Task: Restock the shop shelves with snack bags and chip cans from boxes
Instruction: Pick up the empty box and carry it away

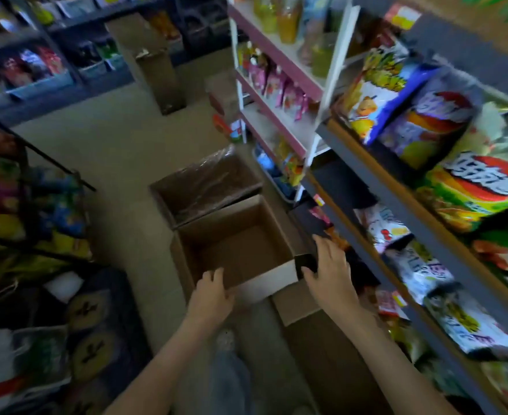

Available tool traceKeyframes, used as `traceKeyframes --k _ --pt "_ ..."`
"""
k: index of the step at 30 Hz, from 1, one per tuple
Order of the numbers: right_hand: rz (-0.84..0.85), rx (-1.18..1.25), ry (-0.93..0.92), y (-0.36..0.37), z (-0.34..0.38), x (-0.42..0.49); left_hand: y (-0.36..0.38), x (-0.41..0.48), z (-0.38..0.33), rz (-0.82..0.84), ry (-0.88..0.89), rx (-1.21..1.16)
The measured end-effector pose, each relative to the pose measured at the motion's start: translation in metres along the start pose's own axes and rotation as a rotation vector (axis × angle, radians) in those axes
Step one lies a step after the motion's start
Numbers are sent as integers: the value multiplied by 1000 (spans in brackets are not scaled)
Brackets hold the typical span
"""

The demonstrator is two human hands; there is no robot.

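Head view is showing a shop aisle with two open brown corrugated-cardboard boxes standing on the beige floor (121, 151). The nearer brown cardboard box (237, 250) is showing a bare bottom; no stock is visible inside it. The farther brown cardboard box (204, 184) is carrying a glossy clear plastic liner.

The left hand (212, 295) is resting on the near flap of the nearer box, fingers curled loosely over the pale cut edge. The right hand (329, 268) is lying spread and relaxed, fingers extended, over a small dark rectangular object (306, 262) at the box's right corner; whether it is gripping that object cannot be told.

The task stock, crinkled foil snack bags (420, 115), is sitting on the dark wood-edged shelving (396, 202) at the right, bags leaning and overlapping. No chip cans are identifiable.

Hazards, as judged:
- The thin flap is likely bending or tearing if the box is being dragged by it.
- The light box is liable to tip towards the pulling hand.
- Overhanging slick bags on the lower shelf, near the right forearm, are at risk of sliding off if brushed.
- The liner is slippery underfoot if pulled loose.
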State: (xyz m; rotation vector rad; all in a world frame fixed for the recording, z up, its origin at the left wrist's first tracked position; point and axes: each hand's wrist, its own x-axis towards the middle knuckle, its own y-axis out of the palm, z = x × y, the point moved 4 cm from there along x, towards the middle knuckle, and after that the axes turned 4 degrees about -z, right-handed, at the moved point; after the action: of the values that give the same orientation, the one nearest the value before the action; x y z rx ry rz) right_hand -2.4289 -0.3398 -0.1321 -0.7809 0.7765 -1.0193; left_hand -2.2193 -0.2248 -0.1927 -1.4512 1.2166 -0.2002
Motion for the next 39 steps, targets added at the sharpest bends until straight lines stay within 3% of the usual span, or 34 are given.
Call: traceKeyframes --k 7,14,23,26,34,39 --pt "176 -107 -38 117 68 110 -27 119 66 -44 -11 -12" --pt "310 -262 -142 254 124 239 -46 277 136 -74 45 219" --pt "367 -448 -178 394 93 336 54 409 171 15 56 314" --pt "396 -505 -260 436 82 364 84 446 173 -36 53 310" --pt "358 -622 -443 493 70 419 116 513 187 -245 2 375" --pt "250 -529 -526 495 70 419 116 522 193 -370 61 433"
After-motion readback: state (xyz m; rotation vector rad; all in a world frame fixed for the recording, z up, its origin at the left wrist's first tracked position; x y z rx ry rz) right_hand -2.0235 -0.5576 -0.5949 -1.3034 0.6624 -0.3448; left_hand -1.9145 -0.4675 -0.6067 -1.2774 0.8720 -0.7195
